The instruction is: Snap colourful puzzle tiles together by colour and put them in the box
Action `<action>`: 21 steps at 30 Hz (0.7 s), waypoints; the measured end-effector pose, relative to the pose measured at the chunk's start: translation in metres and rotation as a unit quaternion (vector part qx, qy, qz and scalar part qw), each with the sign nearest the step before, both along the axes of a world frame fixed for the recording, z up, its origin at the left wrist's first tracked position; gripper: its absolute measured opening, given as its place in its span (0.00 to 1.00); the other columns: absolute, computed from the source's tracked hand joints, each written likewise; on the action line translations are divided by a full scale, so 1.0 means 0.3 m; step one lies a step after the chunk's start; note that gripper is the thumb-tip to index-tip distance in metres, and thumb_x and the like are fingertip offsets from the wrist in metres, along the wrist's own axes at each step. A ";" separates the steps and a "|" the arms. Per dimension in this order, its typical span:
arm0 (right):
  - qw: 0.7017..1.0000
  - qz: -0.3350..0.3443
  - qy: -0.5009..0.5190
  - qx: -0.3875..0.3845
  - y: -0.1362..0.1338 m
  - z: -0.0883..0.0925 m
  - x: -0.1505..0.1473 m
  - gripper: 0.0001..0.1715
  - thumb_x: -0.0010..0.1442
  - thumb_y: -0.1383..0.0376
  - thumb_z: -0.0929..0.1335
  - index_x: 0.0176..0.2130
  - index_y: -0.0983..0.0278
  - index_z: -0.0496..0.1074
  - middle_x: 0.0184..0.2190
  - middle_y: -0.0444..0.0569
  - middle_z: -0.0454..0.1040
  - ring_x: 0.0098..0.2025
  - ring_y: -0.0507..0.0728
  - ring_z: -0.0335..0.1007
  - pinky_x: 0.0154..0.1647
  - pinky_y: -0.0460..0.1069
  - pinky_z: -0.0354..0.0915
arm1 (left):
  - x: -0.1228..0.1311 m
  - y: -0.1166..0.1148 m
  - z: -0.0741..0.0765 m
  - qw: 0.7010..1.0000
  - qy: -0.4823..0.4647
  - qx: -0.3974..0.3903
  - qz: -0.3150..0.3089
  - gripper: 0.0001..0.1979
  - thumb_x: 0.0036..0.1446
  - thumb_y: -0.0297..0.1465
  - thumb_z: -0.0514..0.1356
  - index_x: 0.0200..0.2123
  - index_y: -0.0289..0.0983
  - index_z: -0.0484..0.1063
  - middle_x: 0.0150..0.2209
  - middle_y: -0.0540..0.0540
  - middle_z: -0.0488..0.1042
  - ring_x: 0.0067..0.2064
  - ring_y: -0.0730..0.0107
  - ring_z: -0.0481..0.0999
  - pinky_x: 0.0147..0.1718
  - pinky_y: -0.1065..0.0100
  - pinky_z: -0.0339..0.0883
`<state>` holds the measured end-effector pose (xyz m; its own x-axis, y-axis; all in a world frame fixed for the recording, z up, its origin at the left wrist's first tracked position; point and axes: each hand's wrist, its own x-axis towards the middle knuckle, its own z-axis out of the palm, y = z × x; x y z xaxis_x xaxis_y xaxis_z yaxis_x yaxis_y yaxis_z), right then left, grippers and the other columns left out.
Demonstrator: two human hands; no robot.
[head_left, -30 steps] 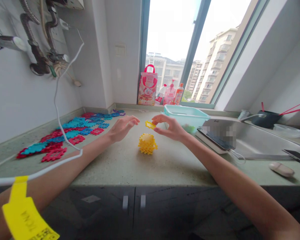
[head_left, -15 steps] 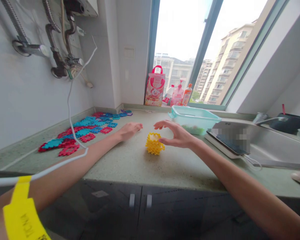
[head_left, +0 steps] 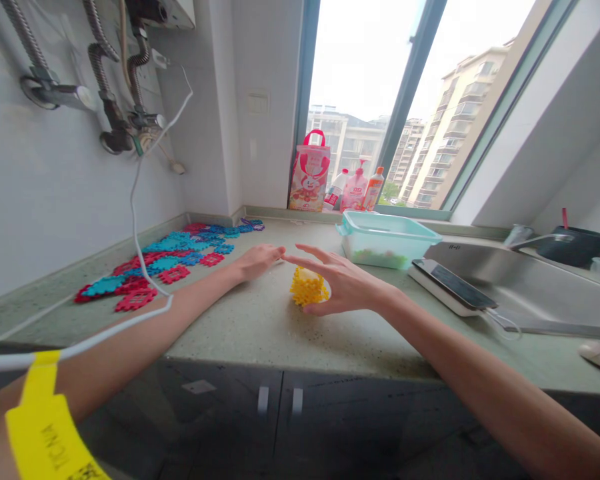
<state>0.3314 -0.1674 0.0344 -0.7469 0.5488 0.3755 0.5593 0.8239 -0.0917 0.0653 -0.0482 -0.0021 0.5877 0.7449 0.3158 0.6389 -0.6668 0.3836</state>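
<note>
A small yellow hollow cube of interlocking toothed plastic pieces [head_left: 307, 287] stands on the counter. My right hand [head_left: 347, 283] curves around its right side, thumb low at the front and index finger stretched out above it. The fingers are apart, and I cannot tell whether they touch the cube. Left of the cube, my left hand [head_left: 257, 262] rests at the counter with its fingers curled together. Its palm is hidden, so anything inside cannot be made out. The two hands' fingertips meet or overlap in view behind the cube.
Several red and blue toothed plastic pieces [head_left: 175, 250] lie along the left wall. A teal plastic tub [head_left: 390, 230] with green pieces inside stands behind on the right. A phone [head_left: 453, 283] on a white box lies beside the sink [head_left: 545, 290]. A white cable [head_left: 139, 233] crosses my left forearm.
My right hand has moved slightly left and around the yellow cube, its thumb dropping to the cube's lower front. My left hand has stayed nearly still.
</note>
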 end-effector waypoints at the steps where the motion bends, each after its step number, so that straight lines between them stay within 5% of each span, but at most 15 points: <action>1: 1.000 -0.002 -0.002 0.000 0.001 -0.002 -0.001 0.58 0.56 0.48 0.78 0.76 0.47 0.53 0.77 0.57 0.49 0.72 0.74 0.59 0.71 0.67 0.58 | 0.000 0.003 -0.002 1.000 0.003 -0.002 -0.004 0.39 0.72 0.55 0.38 0.46 0.38 0.83 0.47 0.39 0.82 0.52 0.53 0.78 0.56 0.57 0.67; 21: 0.999 0.018 -0.008 -0.035 0.019 -0.045 -0.030 0.47 0.60 0.57 0.76 0.73 0.49 0.60 0.66 0.56 0.65 0.58 0.66 0.74 0.62 0.62 0.69 | -0.006 0.025 -0.014 1.000 0.024 -0.004 -0.004 0.40 0.72 0.55 0.36 0.50 0.40 0.84 0.51 0.39 0.80 0.56 0.53 0.76 0.61 0.57 0.62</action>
<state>0.3224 -0.1618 0.0210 -0.7721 0.5461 0.3250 0.5309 0.8354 -0.1423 0.0634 -0.0408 -0.0063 0.6076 0.7429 0.2811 0.6516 -0.6685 0.3584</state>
